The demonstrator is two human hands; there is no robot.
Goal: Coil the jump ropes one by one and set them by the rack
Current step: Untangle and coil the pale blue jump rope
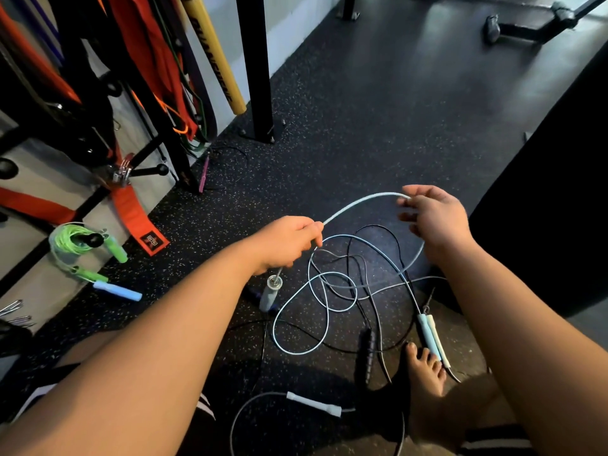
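Observation:
A pale blue jump rope (358,203) arcs between my two hands above the dark floor. My left hand (289,241) is shut on the rope near its grey handle (270,292), which dangles below the fist. My right hand (434,215) pinches the same rope at the far end of the arc. The rest of it lies in loose loops (329,291) on the floor, tangled with a black rope (378,258). By the rack (98,153) at the left lies a coiled green rope (70,241) with green handles, and a light blue handle (118,290) beside it.
More handles lie near my bare foot (424,366): a pale pair (432,337), a black one (367,357) and a white one (314,404). A black upright post (256,67) stands behind. A purple-handled rope (204,172) lies by the rack. A large black bag (552,199) fills the right.

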